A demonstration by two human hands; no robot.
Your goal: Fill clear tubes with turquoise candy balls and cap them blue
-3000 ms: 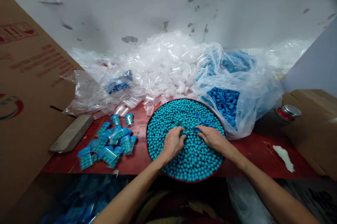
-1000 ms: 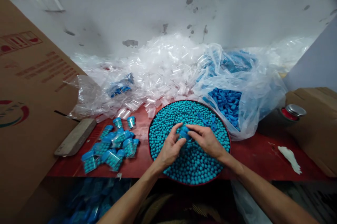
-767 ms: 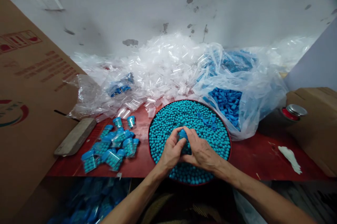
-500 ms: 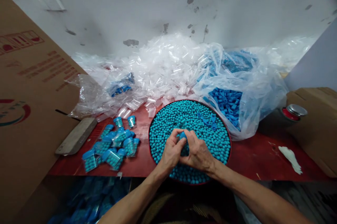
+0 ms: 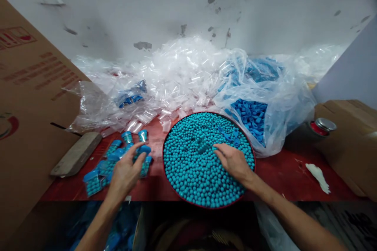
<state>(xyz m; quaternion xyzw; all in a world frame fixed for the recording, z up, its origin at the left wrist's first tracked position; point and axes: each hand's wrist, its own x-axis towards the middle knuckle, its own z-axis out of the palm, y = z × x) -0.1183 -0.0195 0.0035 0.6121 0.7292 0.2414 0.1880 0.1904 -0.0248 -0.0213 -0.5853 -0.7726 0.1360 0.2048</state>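
Note:
My left hand [image 5: 125, 170] is over the pile of small clear containers [image 5: 93, 183] filled with turquoise beads. Between its thumb and index fingertips is a blue-capped container [image 5: 144, 149]; my hand hides most of its body. My right hand [image 5: 232, 160] hovers above the round red-rimmed tray [image 5: 165, 164] of turquoise beads [image 5: 203, 180], thumb and index finger slightly apart with nothing visible between them. A darker raised patch sits among the beads left of its fingertips, too blurred to make out. Several loose blue caps [image 5: 231, 137] lie on the beads at the far right.
Behind the tray is a heap of clear plastic containers [image 5: 188, 70]. A plastic bag [image 5: 277, 125] of blue caps stands at right. Cardboard boxes [image 5: 32, 125] flank the red table [image 5: 273, 180]. A grey block [image 5: 76, 154], silver-lidded jar [image 5: 325, 125] and white scrap [image 5: 318, 178] are here too.
My hands were together over the tray around a blue-capped piece. They have parted: the left moved left to the filled containers, the right drew slightly right above the beads.

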